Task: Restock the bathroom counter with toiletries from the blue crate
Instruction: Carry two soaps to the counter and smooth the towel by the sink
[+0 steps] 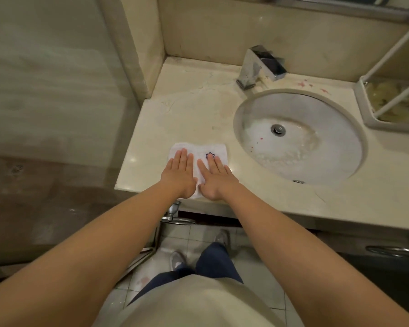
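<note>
Both hands are lying palm-down on a small white folded cloth [200, 149], which is sitting on the cream stone counter [187, 109] just to the left of the round sink [340, 128], near the counter's front edge. The left hand [178, 175] is pressing the cloth's left half with its fingers straight and close together, gripping nothing. The right hand [216, 179] is pressing the half nearer the sink the same way, fingers straight and slightly spread, its fingertips touching a small dark emblem [210, 156] on the cloth. The two hands are lying side by side, almost touching.

Behind the sink a square chrome faucet [257, 66] is leaning over the bowl, and a metal drain [278, 130] is showing at the bowl's bottom. Small red spots [304, 84] are marking the counter behind the sink, and a few more are showing inside the bowl. To the right of the sink a white tray [360, 100] is holding something yellowish, too blurred to tell. Below the sink's left side a chrome rail [177, 219] is sticking out from under the counter, above a tiled floor [194, 237].
</note>
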Tool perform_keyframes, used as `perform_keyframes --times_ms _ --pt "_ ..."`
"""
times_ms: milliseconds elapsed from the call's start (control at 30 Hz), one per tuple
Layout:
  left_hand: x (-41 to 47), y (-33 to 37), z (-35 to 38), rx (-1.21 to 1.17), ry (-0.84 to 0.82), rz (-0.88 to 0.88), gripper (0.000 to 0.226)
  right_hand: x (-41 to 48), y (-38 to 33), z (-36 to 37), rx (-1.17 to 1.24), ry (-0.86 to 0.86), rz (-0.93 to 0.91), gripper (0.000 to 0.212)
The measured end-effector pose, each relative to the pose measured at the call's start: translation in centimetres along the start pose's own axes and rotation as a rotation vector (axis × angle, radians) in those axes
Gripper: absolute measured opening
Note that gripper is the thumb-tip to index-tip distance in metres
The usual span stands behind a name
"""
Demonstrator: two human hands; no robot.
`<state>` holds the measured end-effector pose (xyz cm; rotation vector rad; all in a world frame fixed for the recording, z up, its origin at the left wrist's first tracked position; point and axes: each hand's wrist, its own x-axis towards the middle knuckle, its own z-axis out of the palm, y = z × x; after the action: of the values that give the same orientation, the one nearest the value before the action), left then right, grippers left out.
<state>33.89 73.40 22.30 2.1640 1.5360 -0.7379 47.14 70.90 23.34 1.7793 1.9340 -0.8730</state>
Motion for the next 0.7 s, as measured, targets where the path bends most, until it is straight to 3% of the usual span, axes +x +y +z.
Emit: perform_keyframes --times_ms 333,700 --pt "0.5 7.1 -0.4 0.013 -0.015 0.015 0.072 -2.3 6.6 0.3 0.017 -0.013 0.029 0.075" --pt "0.9 20.4 -0.4 0.003 -0.001 -0.001 0.070 -6.9 19.1 1.0 0.012 -0.036 0.017 0.073"
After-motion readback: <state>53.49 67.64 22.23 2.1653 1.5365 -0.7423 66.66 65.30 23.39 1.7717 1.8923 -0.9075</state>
